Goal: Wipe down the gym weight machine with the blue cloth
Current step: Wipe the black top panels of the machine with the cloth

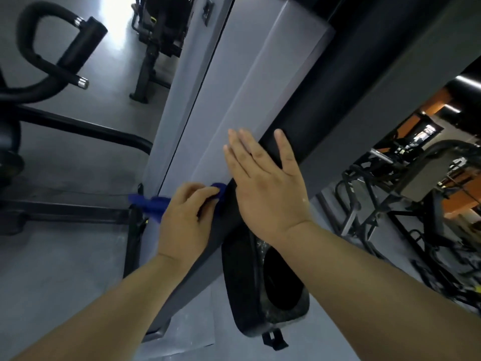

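Blue cloth (153, 204) sits bunched in the left hand (184, 222), fingers curled round it, pressed to the grey machine (247, 74). Beside it the right hand (268, 188) lies flat there, fingers straight.

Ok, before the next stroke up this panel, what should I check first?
1. Left hand grips the blue cloth: ok.
2. Cloth pressed against the grey panel: ok, at its lower part beside the black frame.
3. Right hand braced flat, fingers straight, on panel and frame: ok.
4. Path up the panel free: not ok, the right hand lies just above the cloth.
5. Panel above the hands bare: ok.
6. Cloth face clean enough: cannot tell.
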Action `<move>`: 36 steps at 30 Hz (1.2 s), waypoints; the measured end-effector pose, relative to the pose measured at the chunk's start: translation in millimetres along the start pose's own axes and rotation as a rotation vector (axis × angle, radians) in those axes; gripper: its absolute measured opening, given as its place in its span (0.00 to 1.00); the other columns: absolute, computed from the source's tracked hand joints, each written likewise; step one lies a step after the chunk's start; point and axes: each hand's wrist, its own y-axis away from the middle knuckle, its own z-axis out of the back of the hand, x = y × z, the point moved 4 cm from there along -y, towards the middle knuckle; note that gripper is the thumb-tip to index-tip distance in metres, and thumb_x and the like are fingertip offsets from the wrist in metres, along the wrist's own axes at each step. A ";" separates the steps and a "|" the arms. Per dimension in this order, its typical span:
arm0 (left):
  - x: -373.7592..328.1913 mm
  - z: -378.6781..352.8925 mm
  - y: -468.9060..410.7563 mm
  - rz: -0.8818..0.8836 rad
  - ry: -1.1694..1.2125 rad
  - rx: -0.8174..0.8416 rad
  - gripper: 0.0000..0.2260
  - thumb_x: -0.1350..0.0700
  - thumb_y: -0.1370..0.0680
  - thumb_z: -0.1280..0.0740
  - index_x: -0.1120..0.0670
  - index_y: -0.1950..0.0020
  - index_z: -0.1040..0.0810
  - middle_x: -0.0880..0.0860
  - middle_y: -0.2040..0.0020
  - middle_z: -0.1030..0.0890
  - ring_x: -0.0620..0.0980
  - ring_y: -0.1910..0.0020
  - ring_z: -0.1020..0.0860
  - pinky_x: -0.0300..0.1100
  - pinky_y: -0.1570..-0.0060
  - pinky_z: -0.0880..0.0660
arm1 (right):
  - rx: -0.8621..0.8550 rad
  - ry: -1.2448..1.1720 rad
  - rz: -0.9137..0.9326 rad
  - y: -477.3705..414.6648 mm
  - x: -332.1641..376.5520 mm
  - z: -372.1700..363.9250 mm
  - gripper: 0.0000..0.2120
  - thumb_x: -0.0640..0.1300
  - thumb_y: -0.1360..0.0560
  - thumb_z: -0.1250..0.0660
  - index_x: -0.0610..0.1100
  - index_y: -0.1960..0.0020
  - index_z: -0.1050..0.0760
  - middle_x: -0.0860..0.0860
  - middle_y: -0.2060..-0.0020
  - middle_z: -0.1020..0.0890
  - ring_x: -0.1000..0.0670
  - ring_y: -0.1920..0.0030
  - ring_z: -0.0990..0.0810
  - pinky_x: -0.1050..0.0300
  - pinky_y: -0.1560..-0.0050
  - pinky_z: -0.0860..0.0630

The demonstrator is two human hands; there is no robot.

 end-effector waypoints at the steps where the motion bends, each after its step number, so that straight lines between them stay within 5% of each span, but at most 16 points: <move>1: 0.6 -1.8 -1.0 -0.027 0.002 -0.006 0.09 0.64 0.24 0.29 0.59 0.45 0.17 0.53 0.50 0.22 0.45 0.54 0.25 0.36 0.54 0.27 | 0.015 -0.002 0.008 0.1 3.1 -0.3 0.30 0.43 0.23 0.63 0.42 0.21 0.48 0.47 0.21 0.47 0.49 0.21 0.52 0.39 0.29 0.73; 4: 28.8 -5.0 18.9 -0.086 -0.067 0.036 0.10 0.65 0.25 0.28 0.58 0.45 0.17 0.54 0.49 0.20 0.52 0.52 0.21 0.45 0.54 0.22 | 0.080 -0.043 0.056 1.0 12.7 -1.2 0.31 0.44 0.23 0.63 0.40 0.20 0.60 0.44 0.20 0.58 0.48 0.21 0.62 0.39 0.36 0.79; 7: 68.7 -7.9 52.5 0.049 -0.116 0.131 0.10 0.65 0.25 0.29 0.57 0.46 0.17 0.51 0.48 0.21 0.52 0.54 0.20 0.48 0.57 0.19 | 0.095 -0.036 0.068 0.1 25.3 -2.6 0.31 0.40 0.25 0.66 0.37 0.23 0.67 0.42 0.22 0.64 0.46 0.22 0.67 0.37 0.40 0.82; 11: 87.8 -10.3 65.1 0.201 -0.028 0.116 0.08 0.66 0.24 0.30 0.56 0.49 0.16 0.43 0.52 0.23 0.41 0.55 0.23 0.27 0.53 0.28 | 0.115 0.008 0.061 -4.0 45.5 -11.5 0.30 0.42 0.23 0.63 0.36 0.23 0.69 0.40 0.23 0.66 0.44 0.23 0.69 0.36 0.38 0.81; 14: 69.4 -8.6 50.5 0.087 0.067 0.032 0.05 0.62 0.23 0.30 0.57 0.48 0.16 0.43 0.52 0.23 0.38 0.55 0.24 0.25 0.54 0.30 | 0.170 0.042 0.143 -6.1 67.6 -20.1 0.30 0.47 0.19 0.61 0.37 0.23 0.69 0.39 0.23 0.68 0.41 0.24 0.70 0.35 0.39 0.78; 20: 102.8 -20.9 70.5 -0.114 -0.011 0.038 0.13 0.52 0.21 0.37 0.57 0.45 0.17 0.47 0.48 0.23 0.45 0.52 0.24 0.41 0.54 0.23 | 0.240 0.134 0.159 -8.7 79.4 -26.6 0.29 0.47 0.18 0.61 0.39 0.23 0.69 0.42 0.23 0.68 0.42 0.24 0.70 0.35 0.36 0.76; 24: 129.0 -18.5 87.0 -0.072 0.001 0.062 0.07 0.59 0.22 0.31 0.55 0.45 0.17 0.39 0.50 0.27 0.41 0.55 0.26 0.40 0.56 0.22 | 0.292 0.186 0.138 -8.1 82.7 -26.0 0.28 0.47 0.17 0.60 0.42 0.22 0.69 0.46 0.23 0.68 0.42 0.24 0.70 0.34 0.31 0.73; 29: 114.5 -23.8 68.2 -0.242 0.054 -0.043 0.08 0.62 0.22 0.30 0.56 0.44 0.17 0.48 0.49 0.21 0.48 0.52 0.22 0.40 0.54 0.25 | 0.373 0.166 -0.041 6.9 110.7 -37.7 0.33 0.46 0.17 0.52 0.44 0.22 0.70 0.47 0.23 0.70 0.42 0.25 0.72 0.38 0.28 0.70; 36: 197.2 -38.2 134.2 -0.325 -0.011 -0.046 0.08 0.61 0.21 0.32 0.56 0.43 0.18 0.49 0.48 0.22 0.52 0.52 0.22 0.47 0.53 0.23 | 0.337 0.085 -0.170 49.3 173.8 -81.3 0.38 0.44 0.19 0.46 0.45 0.22 0.70 0.46 0.24 0.72 0.43 0.24 0.72 0.39 0.27 0.68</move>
